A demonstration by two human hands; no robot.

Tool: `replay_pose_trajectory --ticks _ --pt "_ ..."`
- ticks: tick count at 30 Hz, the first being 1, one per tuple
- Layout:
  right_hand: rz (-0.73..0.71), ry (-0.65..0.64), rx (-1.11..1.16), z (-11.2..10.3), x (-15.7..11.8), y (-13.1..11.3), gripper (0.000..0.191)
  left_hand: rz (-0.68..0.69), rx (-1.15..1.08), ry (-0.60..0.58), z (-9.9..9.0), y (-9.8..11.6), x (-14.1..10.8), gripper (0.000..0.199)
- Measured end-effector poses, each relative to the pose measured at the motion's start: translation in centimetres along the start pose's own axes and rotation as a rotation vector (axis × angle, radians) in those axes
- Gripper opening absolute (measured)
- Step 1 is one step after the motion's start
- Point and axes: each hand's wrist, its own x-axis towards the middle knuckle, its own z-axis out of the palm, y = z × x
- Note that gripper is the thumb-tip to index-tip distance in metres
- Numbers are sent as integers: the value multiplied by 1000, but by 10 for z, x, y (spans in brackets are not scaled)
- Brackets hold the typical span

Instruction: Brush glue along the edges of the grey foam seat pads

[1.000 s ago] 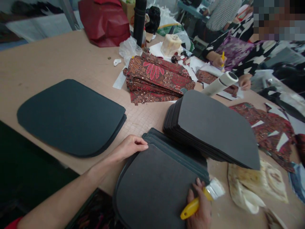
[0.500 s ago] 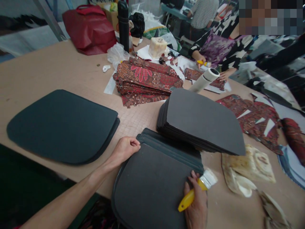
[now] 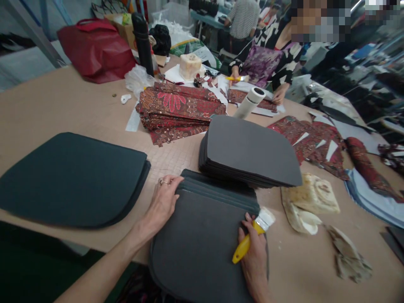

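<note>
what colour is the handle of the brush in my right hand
The handle is yellow; it shows best in the head view.

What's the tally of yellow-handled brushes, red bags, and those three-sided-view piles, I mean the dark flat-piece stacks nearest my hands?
Yellow-handled brushes: 2
Red bag: 1
Dark stacks: 3
Total: 6
</note>
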Motion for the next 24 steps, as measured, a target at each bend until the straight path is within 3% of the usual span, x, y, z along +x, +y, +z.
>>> replay_pose_trajectory --ticks 3,5,8,11,15,18,21,24 --pt "-20 17 -8 1 1 -1 28 267 102 -49 8 1 -6 50" --pt "-33 23 -12 3 3 -1 27 340 142 -118 11 0 -6 49" --pt "-55 5 -35 3 9 -2 27 346 261 -142 13 6 0 42" --pt "-98 21 -93 4 18 -11 25 335 305 -106 22 27 7 36" --pt "-159 64 -107 14 29 -40 20 415 302 -174 47 51 1 43" --pt "-207 -3 -27 24 38 -58 17 429 349 -212 59 53 -4 45" --pt "-217 -65 -15 26 42 -49 21 422 386 -215 59 50 -4 44" --pt "-132 1 -75 16 40 -21 32 412 405 -209 58 52 -2 43"
